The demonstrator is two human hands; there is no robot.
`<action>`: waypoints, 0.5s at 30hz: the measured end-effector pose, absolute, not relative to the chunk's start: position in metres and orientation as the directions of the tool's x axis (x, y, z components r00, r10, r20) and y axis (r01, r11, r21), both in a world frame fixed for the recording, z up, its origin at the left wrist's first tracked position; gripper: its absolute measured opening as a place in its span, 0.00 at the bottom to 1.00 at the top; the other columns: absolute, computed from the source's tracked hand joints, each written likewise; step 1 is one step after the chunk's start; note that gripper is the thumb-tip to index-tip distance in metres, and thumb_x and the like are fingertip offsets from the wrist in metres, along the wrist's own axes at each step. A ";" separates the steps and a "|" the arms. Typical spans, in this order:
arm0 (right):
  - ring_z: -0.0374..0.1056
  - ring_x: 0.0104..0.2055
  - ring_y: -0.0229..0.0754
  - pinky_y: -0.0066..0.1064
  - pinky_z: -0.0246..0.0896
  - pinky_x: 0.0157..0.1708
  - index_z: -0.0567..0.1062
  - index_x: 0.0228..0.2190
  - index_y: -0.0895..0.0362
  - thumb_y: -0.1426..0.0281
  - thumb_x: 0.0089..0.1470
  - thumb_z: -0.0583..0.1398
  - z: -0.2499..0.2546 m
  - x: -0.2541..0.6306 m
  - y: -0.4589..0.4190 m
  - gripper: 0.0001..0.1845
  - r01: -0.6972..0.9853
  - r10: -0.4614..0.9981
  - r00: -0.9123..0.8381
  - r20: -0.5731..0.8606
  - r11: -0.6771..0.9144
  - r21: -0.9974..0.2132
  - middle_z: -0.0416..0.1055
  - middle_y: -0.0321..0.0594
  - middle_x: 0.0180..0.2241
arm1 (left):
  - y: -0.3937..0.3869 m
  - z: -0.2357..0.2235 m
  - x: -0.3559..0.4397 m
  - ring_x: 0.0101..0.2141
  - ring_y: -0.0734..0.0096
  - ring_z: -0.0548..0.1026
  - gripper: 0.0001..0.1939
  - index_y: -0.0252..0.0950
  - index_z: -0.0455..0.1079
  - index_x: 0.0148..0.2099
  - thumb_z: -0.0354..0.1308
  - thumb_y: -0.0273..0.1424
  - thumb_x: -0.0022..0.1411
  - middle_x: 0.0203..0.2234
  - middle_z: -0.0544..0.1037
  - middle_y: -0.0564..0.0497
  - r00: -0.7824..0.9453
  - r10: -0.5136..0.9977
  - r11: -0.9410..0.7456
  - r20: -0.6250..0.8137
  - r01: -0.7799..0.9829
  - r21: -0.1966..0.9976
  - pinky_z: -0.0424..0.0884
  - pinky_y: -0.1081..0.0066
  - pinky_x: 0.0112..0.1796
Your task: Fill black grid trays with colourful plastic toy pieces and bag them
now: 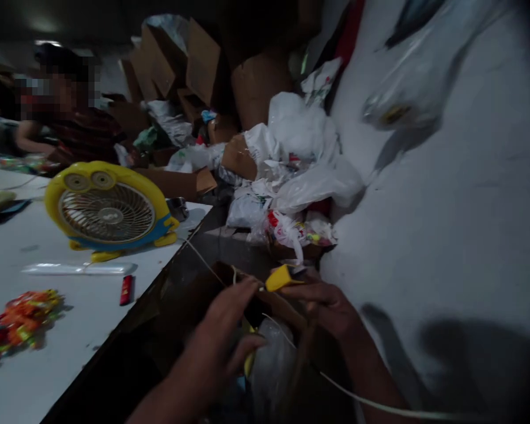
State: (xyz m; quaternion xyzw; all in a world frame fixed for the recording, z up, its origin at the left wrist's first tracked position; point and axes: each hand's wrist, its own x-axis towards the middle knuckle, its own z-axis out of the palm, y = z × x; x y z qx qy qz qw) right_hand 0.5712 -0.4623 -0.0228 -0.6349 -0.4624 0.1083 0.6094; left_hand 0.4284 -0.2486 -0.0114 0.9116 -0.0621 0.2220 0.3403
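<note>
My left hand reaches down beside the table edge, its fingers curled toward a small yellow piece and a thin white cord. My right hand sits just right of it, fingers closed around the yellow piece. The cord runs from the yellow fan on the table, past both hands, and off to the lower right. A clear plastic bag lies under the hands. Motion blur hides the exact left grip.
On the white table stand the fan, a clear flat packet, a red lighter and a pile of bright wrappers. Plastic bags and cardboard boxes are heaped behind. Another person sits far left.
</note>
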 end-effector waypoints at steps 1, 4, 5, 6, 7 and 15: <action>0.64 0.60 0.49 0.46 0.55 0.61 0.79 0.47 0.48 0.54 0.60 0.58 -0.010 0.558 -0.464 0.20 0.475 0.736 0.523 0.430 0.167 -0.864 0.73 0.45 0.53 | -0.260 -0.011 0.433 0.55 0.61 0.72 0.28 0.44 0.60 0.64 0.52 0.46 0.66 0.58 0.72 0.46 0.900 0.033 -0.706 0.434 -0.287 0.647 0.72 0.64 0.52; 0.63 0.60 0.45 0.41 0.54 0.62 0.78 0.50 0.46 0.55 0.62 0.57 0.016 0.526 -0.477 0.19 0.448 0.697 0.572 0.432 0.176 -0.877 0.72 0.39 0.54 | -0.292 -0.006 0.447 0.49 0.62 0.77 0.25 0.40 0.66 0.60 0.48 0.46 0.67 0.51 0.78 0.47 0.939 0.068 -0.537 0.336 -0.249 0.806 0.74 0.66 0.48; 0.64 0.59 0.45 0.40 0.54 0.62 0.77 0.50 0.46 0.56 0.61 0.58 0.018 0.518 -0.484 0.18 0.410 0.674 0.612 0.414 0.177 -0.894 0.71 0.39 0.54 | -0.300 -0.003 0.450 0.47 0.61 0.78 0.24 0.39 0.70 0.56 0.49 0.47 0.65 0.49 0.79 0.48 0.949 0.061 -0.513 0.310 -0.237 0.825 0.74 0.65 0.48; 0.65 0.59 0.45 0.40 0.55 0.61 0.78 0.49 0.48 0.57 0.60 0.59 0.017 0.511 -0.493 0.18 0.367 0.651 0.655 0.384 0.170 -0.915 0.71 0.40 0.55 | -0.307 0.002 0.452 0.45 0.60 0.78 0.24 0.39 0.72 0.52 0.50 0.48 0.63 0.47 0.80 0.48 0.956 0.031 -0.503 0.292 -0.238 0.831 0.74 0.64 0.48; 0.66 0.58 0.46 0.41 0.56 0.60 0.79 0.47 0.49 0.57 0.59 0.60 0.013 0.505 -0.506 0.18 0.320 0.611 0.712 0.345 0.154 -0.935 0.72 0.41 0.54 | -0.313 0.008 0.454 0.44 0.58 0.79 0.25 0.39 0.74 0.49 0.52 0.50 0.61 0.45 0.81 0.48 0.960 -0.005 -0.498 0.279 -0.245 0.832 0.74 0.64 0.47; 0.75 0.42 0.52 0.50 0.68 0.49 0.78 0.36 0.55 0.52 0.42 0.68 0.004 0.422 -0.656 0.23 0.407 -0.561 0.779 0.280 0.112 -0.907 0.78 0.44 0.37 | -0.347 0.087 0.441 0.43 0.57 0.79 0.28 0.44 0.70 0.56 0.48 0.52 0.61 0.45 0.81 0.51 0.935 -0.159 -0.561 0.318 -0.350 0.750 0.74 0.68 0.39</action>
